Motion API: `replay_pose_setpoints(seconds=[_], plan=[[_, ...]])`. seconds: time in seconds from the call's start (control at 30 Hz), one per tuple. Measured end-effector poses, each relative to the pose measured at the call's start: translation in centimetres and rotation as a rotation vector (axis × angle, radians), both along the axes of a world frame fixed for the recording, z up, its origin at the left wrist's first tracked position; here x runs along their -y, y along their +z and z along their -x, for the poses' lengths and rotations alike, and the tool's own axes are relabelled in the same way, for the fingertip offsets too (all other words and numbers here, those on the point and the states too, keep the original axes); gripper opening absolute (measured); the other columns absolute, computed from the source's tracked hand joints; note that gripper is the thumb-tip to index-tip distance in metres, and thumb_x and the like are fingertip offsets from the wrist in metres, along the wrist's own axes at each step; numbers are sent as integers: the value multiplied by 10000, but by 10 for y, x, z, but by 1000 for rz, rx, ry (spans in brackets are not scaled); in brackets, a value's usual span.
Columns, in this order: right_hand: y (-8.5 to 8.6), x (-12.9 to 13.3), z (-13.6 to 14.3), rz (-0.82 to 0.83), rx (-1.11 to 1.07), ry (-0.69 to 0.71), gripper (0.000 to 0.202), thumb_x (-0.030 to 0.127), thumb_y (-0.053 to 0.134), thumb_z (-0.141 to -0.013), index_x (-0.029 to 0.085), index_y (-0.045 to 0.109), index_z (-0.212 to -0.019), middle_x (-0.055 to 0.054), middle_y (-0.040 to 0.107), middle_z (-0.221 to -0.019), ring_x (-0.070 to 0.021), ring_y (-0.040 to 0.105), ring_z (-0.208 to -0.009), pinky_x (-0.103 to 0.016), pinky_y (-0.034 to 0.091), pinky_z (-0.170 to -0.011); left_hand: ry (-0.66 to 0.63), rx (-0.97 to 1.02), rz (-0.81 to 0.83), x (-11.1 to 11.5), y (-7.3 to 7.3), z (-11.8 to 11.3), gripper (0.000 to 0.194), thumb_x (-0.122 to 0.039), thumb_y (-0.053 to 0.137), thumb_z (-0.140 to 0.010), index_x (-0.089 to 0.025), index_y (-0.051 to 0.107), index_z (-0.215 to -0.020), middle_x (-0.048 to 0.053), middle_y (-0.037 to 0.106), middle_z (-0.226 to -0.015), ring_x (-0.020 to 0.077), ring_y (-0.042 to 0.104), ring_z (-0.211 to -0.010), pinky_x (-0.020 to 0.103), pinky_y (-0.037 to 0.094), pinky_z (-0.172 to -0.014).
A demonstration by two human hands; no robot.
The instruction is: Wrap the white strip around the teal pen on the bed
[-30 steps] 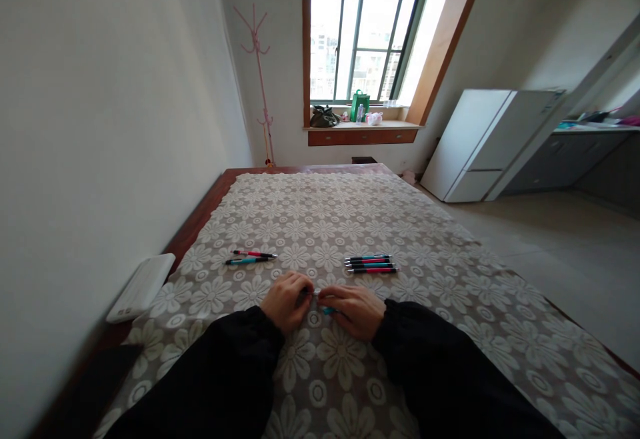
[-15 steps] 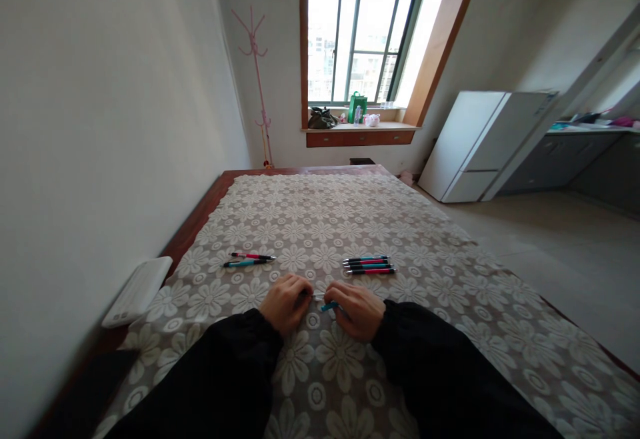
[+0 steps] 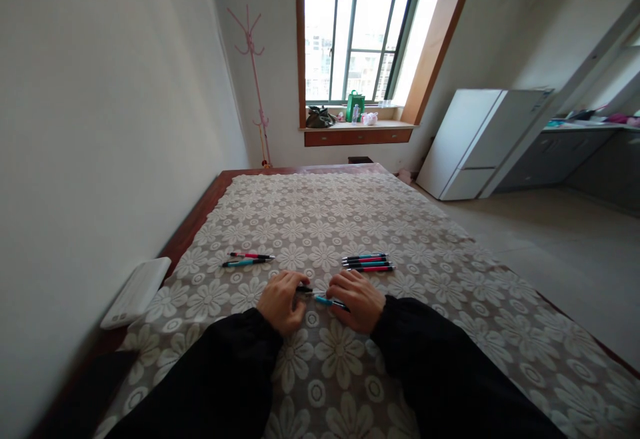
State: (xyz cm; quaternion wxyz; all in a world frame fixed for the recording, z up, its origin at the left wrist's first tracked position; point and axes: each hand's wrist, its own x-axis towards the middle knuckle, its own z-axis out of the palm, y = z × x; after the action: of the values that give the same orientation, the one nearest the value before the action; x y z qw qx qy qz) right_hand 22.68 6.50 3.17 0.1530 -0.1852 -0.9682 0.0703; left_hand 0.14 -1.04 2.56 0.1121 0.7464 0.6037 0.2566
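Blue pen (image 3: 324, 301): lay low over the flowered tablecloth (image 3: 320, 226), spanning the small gap between the two hands, barrel running left to right with a dark end toward the left hand and a blue section toward the right. Whether it rested on the cloth or was lifted just clear of it could not be told.

Left hand (image 3: 281, 300): fingers curled, tips closed on the pen's dark end; knuckles up, heel of the hand on or close to the cloth.

Right hand (image 3: 356, 299): fingers bent and drawn together over the pen's blue end, gripping it; back of the hand turned up. Both wrists ran into black sleeves (image 3: 440, 366).

Row of pens (image 3: 369, 263): several, laid side by side and parallel, just beyond the right hand, pink, blue and black barrels.

Pair of pens (image 3: 249, 258): one pink, one blue, beyond and left of the left hand, well apart from the row.

White flat case (image 3: 137, 292): at the table's left edge by the wall.

Further off: pink coat stand (image 3: 254, 79) in the corner; window (image 3: 357, 32) with bags on its sill; white fridge (image 3: 480, 142) at right.
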Motion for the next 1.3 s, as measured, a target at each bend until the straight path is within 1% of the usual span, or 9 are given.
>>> replay_pose_setpoints(seconds=[0.17, 0.37, 0.53, 0.6, 0.73, 0.9, 1.0, 1.1, 1.3], plan=[[-4, -2, -2, 3, 7, -22, 70, 213, 607, -911, 211, 639, -973, -45, 660, -967, -223, 537, -909, -370, 374, -797, 0, -4, 4, -1, 1, -1, 402, -78, 550, -650, -226, 599, -1021, 53, 708, -1055, 277, 597, -1062, 454, 447, -958], [-10, -6, -1, -22, -11, -5, 79, 245, 594, -950, 219, 651, -999, -41, 665, -956, -219, 536, -891, -361, 365, -788, -3, -8, 8, -2, 1, -1, 375, -84, 553, -674, -234, 607, -1013, 40, 705, -1055, 264, 592, -1065, 438, 446, -956], [-7, -6, -2, 0, -50, -37, 112, 297, 614, -940, 214, 656, -1002, -47, 669, -958, -230, 550, -906, -367, 372, -787, 13, -8, 3, -2, 0, -1, 316, -133, 584, -721, -226, 609, -1023, 50, 708, -1052, 267, 597, -1059, 436, 456, -949], [-6, -8, -5, 3, -70, -74, 87, 227, 585, -929, 209, 655, -978, -48, 668, -944, -230, 555, -906, -368, 378, -793, 14, -7, -1, -1, 0, -1, 311, -135, 589, -724, -225, 613, -1020, 49, 707, -1046, 267, 597, -1053, 432, 463, -944], [-4, -17, -13, 14, -83, -170, 175, 97, 546, -877, 206, 663, -951, -52, 673, -946, -232, 567, -924, -363, 401, -818, 19, -1, -1, 0, -2, 0, 348, -111, 581, -706, -226, 619, -1032, 46, 700, -1060, 266, 592, -1059, 437, 465, -956], [-2, -28, -22, 72, 19, -212, 100, 190, 604, -913, 215, 701, -909, -47, 688, -937, -232, 599, -914, -356, 430, -814, 16, -2, -1, -1, -5, 1, 437, -39, 536, -678, -229, 636, -1059, 43, 695, -1093, 255, 584, -1089, 430, 462, -986], [-1, -31, -24, 120, 62, -198, 78, 214, 642, -909, 222, 720, -913, -38, 696, -933, -221, 615, -900, -333, 443, -793, 22, -17, -11, -3, -6, 1, 447, -39, 527, -720, -236, 644, -1103, 45, 690, -1126, 254, 578, -1105, 433, 464, -995], [0, -32, -26, 149, 65, -186, 79, 224, 652, -909, 220, 728, -929, -40, 701, -950, -219, 627, -912, -321, 453, -791, 15, -35, -20, -4, -8, 1, 371, -97, 531, -812, -239, 651, -1132, 50, 686, -1147, 257, 578, -1116, 444, 466, -998], [-3, -31, -23, 190, 62, -185, 60, 224, 674, -898, 219, 727, -925, -35, 703, -945, -211, 641, -918, -302, 462, -791, 9, -53, -23, -4, -11, 2, 267, -169, 488, -925, -266, 689, -1071, 40, 693, -1150, 251, 592, -1109, 444, 473, -975]])
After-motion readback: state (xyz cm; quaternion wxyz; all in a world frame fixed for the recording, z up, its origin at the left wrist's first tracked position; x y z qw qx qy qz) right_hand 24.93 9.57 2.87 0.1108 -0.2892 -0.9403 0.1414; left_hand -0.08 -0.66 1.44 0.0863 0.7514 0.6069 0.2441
